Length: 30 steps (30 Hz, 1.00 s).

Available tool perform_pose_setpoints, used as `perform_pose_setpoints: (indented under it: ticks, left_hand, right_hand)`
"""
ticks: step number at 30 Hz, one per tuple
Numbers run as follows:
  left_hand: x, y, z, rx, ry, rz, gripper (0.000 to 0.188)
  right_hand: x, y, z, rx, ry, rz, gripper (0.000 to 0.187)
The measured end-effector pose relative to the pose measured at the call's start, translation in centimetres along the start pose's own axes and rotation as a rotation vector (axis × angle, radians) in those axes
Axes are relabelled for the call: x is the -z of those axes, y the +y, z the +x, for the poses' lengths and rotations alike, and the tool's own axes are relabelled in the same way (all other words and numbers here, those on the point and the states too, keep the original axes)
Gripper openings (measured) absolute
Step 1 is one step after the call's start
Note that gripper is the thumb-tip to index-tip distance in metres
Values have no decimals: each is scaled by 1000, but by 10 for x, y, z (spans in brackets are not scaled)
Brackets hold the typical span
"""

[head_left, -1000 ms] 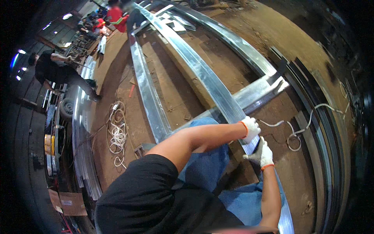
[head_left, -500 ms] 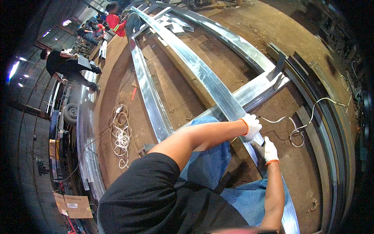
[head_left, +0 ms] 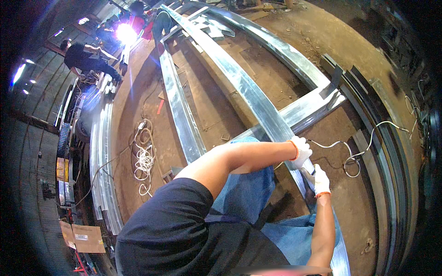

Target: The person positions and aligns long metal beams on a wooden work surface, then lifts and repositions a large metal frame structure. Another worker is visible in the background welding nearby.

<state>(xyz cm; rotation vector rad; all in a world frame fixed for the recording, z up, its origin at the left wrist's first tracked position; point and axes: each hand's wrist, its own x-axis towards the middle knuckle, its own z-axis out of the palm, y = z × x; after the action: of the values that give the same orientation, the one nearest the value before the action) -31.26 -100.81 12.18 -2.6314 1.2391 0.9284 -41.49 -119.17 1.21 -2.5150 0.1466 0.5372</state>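
Where the long galvanized steel beam (head_left: 251, 94) crosses under the person's knees, both gloved hands are seen set on it close together. The left hand (head_left: 300, 152), in a white glove with an orange cuff, is closed over the beam's upper face. The right hand (head_left: 319, 180), gloved alike, is closed just below it around a small dark tool (head_left: 312, 169), whose kind cannot be told. The two hands are nearly touching. The beam is laid on the dirt floor (head_left: 216, 106), running from the lower right edge up toward the top centre. A shorter cross beam (head_left: 304, 110) is met by it just above the hands. A white cable (head_left: 363, 142) is looped on the floor to the right of the hands. A second parallel beam (head_left: 179, 110) is laid to the left, with a coiled white cord (head_left: 145, 161) beside it. Far up-left, a bright welding flash (head_left: 125, 33) is noted near other people (head_left: 85, 57). A cardboard box (head_left: 87, 238) is seen at lower left.
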Motion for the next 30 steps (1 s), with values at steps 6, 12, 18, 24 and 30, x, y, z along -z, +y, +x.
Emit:
perform_pose_setpoints:
  ticks: [6,12,18,24,30]
  left_hand:
    - [9,-3,4,-31,-31,0,47]
    - [2,-11,11,-16,-48,-22,51]
    - [0,-12,23,-45,-42,-30,50]
    - [8,-6,23,-39,-56,-46,44]
    - [13,-5,23,-81,-70,-48,39]
  right_hand:
    - [-9,10,-4,-13,47,189,71]
    - [25,-35,-14,-54,-76,-7,75]
    - [28,-37,-12,-71,-127,5,73]
    - [28,-34,-11,-65,-139,26,79]
    - [19,-24,-7,-45,-101,33,79]
